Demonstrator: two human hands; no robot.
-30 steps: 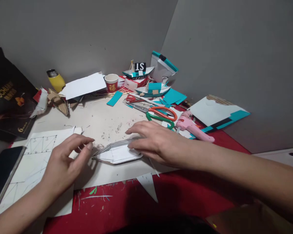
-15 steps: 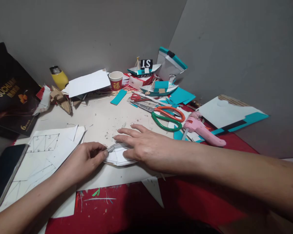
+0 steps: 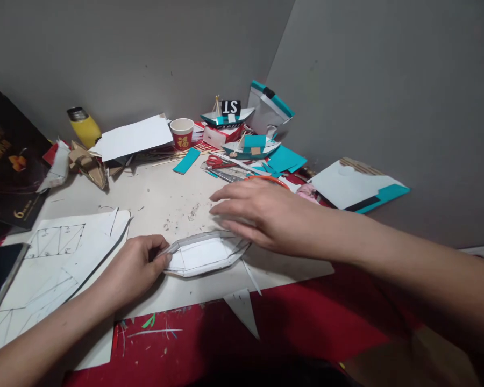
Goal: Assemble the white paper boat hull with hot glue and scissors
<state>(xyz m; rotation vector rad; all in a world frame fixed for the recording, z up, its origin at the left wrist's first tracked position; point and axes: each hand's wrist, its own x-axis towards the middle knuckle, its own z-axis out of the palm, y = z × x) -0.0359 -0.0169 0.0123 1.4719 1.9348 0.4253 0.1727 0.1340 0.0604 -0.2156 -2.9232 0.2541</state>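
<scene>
A small white paper boat hull (image 3: pixel 204 257) with pencilled lines lies on the pale work sheet (image 3: pixel 157 199). My left hand (image 3: pixel 139 263) pinches its left tip between thumb and fingers. Over the right end of the hull hovers my right hand (image 3: pixel 258 215), fingers stretched out and holding nothing. Beneath and behind that hand are scissors, with only an orange handle (image 3: pixel 268 180) and part of the blades showing. A pink glue gun (image 3: pixel 307 192) is mostly hidden by my right forearm.
Finished boats (image 3: pixel 252 146) stand at the back near a red paper cup (image 3: pixel 182 134) and a yellow bottle (image 3: pixel 85 129). Paper with drawn trusses (image 3: pixel 60 242) and a phone (image 3: pixel 2 279) lie left. A white-and-teal board (image 3: pixel 358 185) leans at the right. Paper scraps (image 3: pixel 244 309) lie in front.
My right hand has lifted off the hull and moved right and up, uncovering its middle and most of its right end. My left hand keeps its pinch. The view has shifted slightly right.
</scene>
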